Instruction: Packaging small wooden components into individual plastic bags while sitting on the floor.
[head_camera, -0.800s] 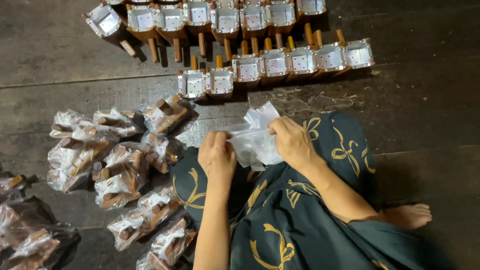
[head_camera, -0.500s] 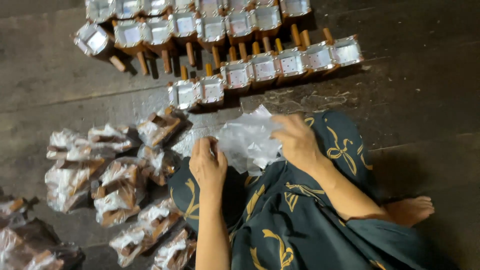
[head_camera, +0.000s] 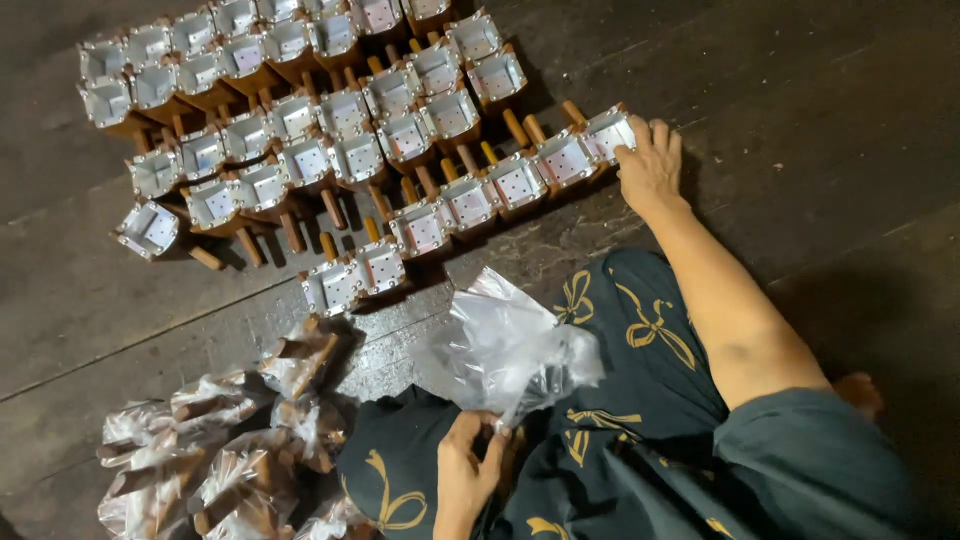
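Resting beside the right hand (head_camera: 650, 165), the end mould (head_camera: 608, 133).

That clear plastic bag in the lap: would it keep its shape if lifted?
Probably not. The bag looks thin and crumpled, bunched where the left hand pinches it, so it would likely flop. It seems very light and, being glossy, perhaps slippery.

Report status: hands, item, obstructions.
Left hand pinching clear crinkled plastic bag on lap. Right hand on end square foil-lined wooden-handled mould. Nothing blocking it; filled bags lie left.
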